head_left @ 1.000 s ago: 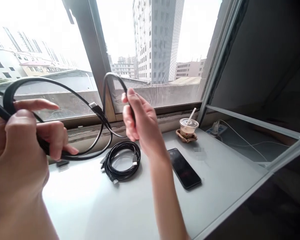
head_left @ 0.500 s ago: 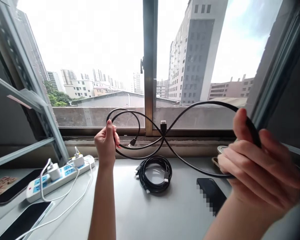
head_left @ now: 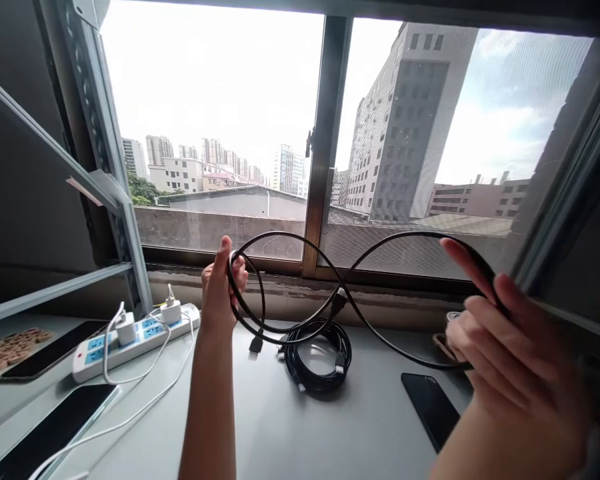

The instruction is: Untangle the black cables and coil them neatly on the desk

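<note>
Two cables (one coiled), three phones

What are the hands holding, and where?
One black cable, crossed into two loops. The left hand grips the smaller loop's outer bend, the right hand the bigger loop's outer bend.

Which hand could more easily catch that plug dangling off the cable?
Probably the left hand: the dangling plug hangs just below it, while the right hand grips the black cable far off.

Left hand, right hand, black cable looped between
</note>
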Available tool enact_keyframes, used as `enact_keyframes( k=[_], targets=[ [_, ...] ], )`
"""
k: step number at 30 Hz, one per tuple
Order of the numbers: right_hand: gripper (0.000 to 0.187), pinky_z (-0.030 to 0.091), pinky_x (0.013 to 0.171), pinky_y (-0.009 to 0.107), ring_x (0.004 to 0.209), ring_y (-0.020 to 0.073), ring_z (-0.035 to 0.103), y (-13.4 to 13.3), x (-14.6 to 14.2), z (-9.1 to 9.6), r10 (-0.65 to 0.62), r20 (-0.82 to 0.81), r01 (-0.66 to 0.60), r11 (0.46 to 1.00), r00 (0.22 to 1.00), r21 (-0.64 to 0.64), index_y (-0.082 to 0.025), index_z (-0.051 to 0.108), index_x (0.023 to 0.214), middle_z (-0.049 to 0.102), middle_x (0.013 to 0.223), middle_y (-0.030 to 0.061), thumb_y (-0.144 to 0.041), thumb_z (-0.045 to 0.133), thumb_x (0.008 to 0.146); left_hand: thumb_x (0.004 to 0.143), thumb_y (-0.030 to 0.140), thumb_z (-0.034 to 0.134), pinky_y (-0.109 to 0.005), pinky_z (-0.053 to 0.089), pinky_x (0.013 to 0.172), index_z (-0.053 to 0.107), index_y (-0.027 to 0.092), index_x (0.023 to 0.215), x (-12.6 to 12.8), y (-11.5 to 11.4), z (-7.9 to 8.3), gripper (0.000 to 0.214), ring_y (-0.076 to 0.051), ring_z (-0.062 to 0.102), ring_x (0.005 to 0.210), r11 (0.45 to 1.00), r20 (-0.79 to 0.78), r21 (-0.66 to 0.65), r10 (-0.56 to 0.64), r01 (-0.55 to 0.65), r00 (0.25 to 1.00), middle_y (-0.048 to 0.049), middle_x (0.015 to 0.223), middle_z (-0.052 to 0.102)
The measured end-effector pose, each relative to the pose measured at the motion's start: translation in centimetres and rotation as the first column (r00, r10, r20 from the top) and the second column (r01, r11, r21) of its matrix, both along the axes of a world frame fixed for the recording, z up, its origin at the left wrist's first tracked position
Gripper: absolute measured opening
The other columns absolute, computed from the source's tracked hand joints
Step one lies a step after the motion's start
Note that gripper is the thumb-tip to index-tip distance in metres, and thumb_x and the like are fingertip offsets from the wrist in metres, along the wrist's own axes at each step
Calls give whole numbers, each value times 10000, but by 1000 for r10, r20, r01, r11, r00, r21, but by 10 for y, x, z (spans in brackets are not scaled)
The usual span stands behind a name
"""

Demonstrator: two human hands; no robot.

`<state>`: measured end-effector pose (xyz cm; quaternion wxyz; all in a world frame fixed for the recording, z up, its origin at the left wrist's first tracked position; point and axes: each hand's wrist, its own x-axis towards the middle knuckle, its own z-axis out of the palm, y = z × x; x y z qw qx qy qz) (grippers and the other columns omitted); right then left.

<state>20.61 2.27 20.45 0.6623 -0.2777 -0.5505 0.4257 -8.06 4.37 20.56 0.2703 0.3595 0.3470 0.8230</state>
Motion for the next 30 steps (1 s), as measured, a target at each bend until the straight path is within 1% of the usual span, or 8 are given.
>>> enact_keyframes(
  k=[3,8,13,16,19,21,26,30],
  targets=[
    [438,105,229,174,239,27,168,9,-16,2,-20,42,20,1000,999,6,-283,625,1148,310,392,-93,-498,589,767,711,468,659,-170,102,267,443,168,515,4,-6,1,419,-22,192,289,1000,-87,-20,-22,20,996,76,374,293],
    [480,233,290,171,333,25,315,17,-41,4,-187,136,178,981,973,77,-235,607,1153,511,600,-32,-541,548,788,770,514,589,-180,105,273,587,160,629,30,-19,7,381,-34,211,276,998,-347,-39,-64,53,936,64,346,319],
    [778,427,469,198,574,73,486,13,-68,2,-65,400,-17,980,914,199,-253,371,1368,577,1092,66,-490,676,693,817,545,504,-178,129,301,617,160,756,61,-20,8,406,-38,222,271,988,-453,-58,-154,144,878,79,330,319],
    [845,428,500,207,571,93,503,16,-82,0,42,526,-158,971,849,178,-231,336,1386,632,849,12,-446,717,663,811,566,499,-173,147,305,603,168,835,70,-17,6,412,-44,240,270,979,-469,-88,-203,183,860,88,338,331],
    [592,412,507,204,510,87,496,20,-84,1,113,465,-198,971,878,137,-206,501,1249,572,601,-42,-445,660,731,799,541,534,-176,137,299,582,166,815,69,-16,5,379,-44,227,266,980,-466,-119,-196,158,863,95,334,321],
    [478,389,474,195,474,78,482,22,-78,3,184,404,-242,966,896,95,-194,566,1156,568,573,-39,-470,611,768,811,491,536,-175,165,314,583,159,810,67,-17,6,335,-46,225,284,978,-496,-133,-205,159,844,92,334,322],
    [442,278,358,169,432,56,433,31,-71,1,318,353,-336,942,880,-10,-159,619,928,565,624,-12,-566,508,798,791,379,542,-173,251,373,580,144,678,73,-24,6,264,-58,336,390,952,-619,-196,-305,234,723,33,462,457],
    [392,332,402,165,466,53,460,44,-84,-4,314,257,-326,945,914,2,-153,583,749,525,597,-30,-544,561,768,750,288,504,-182,321,423,552,137,553,84,-25,5,253,-80,424,458,920,-658,-244,-388,306,646,-10,520,528]
  ],
)
